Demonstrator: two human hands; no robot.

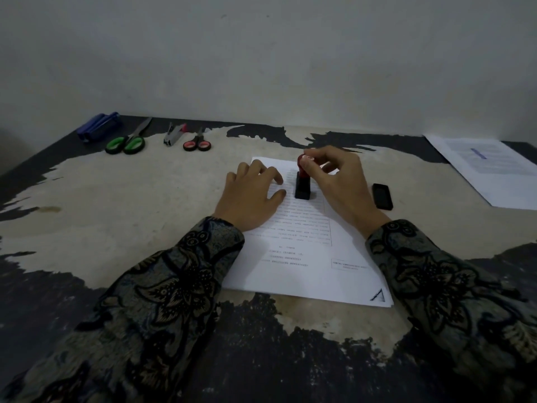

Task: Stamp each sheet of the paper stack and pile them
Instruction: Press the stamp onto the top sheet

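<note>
A stack of white printed sheets (305, 263) lies in front of me on the worn table, its text upside down to me. A stamp (302, 186) with a black body and a red knob stands upright on the top sheet near its far edge. My right hand (340, 181) pinches the red knob from above with thumb and fingertips. My left hand (250, 196) rests flat on the left part of the sheet, fingers spread. A second printed sheet (491, 170) lies apart at the far right.
A black stamp cap or ink pad (382, 196) lies just right of the stack. Along the table's back left edge sit a blue stapler (97, 126), green-handled scissors (128, 142), a grey staple remover (173, 133) and small red-handled scissors (197, 143). A wall stands behind.
</note>
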